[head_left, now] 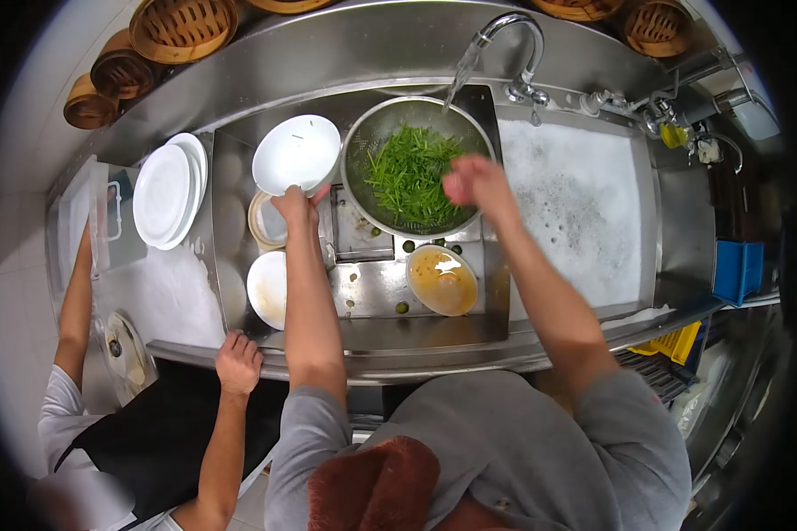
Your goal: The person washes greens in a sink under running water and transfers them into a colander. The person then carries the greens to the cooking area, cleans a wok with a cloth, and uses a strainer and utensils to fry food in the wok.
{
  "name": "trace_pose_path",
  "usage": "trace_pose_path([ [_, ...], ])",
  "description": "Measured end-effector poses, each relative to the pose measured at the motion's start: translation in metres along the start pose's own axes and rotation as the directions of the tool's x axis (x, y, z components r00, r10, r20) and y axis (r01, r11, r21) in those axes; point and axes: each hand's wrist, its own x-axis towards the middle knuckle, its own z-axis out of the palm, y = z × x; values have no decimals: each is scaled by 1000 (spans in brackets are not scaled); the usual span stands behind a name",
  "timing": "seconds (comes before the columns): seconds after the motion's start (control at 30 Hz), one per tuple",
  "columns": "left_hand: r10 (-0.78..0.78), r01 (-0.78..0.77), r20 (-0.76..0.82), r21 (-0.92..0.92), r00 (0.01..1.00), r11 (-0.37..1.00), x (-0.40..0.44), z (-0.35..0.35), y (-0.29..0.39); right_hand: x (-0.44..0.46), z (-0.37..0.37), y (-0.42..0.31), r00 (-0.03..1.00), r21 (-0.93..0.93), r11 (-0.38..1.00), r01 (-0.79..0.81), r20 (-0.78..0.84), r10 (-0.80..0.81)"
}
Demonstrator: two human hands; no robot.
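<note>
My left hand (297, 200) grips the near rim of a white bowl (296, 152), which has a few green bits inside. Chopped green leafy stems (416, 173) fill a metal colander (356, 190) in the middle sink basin. Over the colander's right side is my right hand (471, 181), fingers curled and smeared by motion, so what they hold, if anything, is unclear. Water runs from the curved faucet (537, 55) at the colander's far rim. Closer to me, an oval dish (443, 280) with yellowish liquid lies on the basin floor.
Foamy water fills the right basin (576, 212). White plates (164, 195) are stacked at left, beside a clear plastic tub (115, 217). A co-worker's hand (238, 363) rests at the sink's front edge. Bamboo steamers (184, 31) line the back ledge. A blue bin (738, 273) stands right.
</note>
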Motion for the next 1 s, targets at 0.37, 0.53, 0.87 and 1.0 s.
trace_pose_path([
  [0.37,55,-40,-73,186,996,982,20,-3,-29,-33,28,106,956,490,848,-200,-91,278],
  [0.53,29,-26,-15,149,999,989,19,-6,-53,-52,20,98,946,384,898,-215,-147,290],
  [0.87,-473,534,277,-217,836,817,-28,22,-73,-48,8,18,969,202,979,9,-242,41],
  [1.0,-410,600,581,-175,703,780,-112,49,-34,-18,-24,33,968,19,997,78,-239,-71],
])
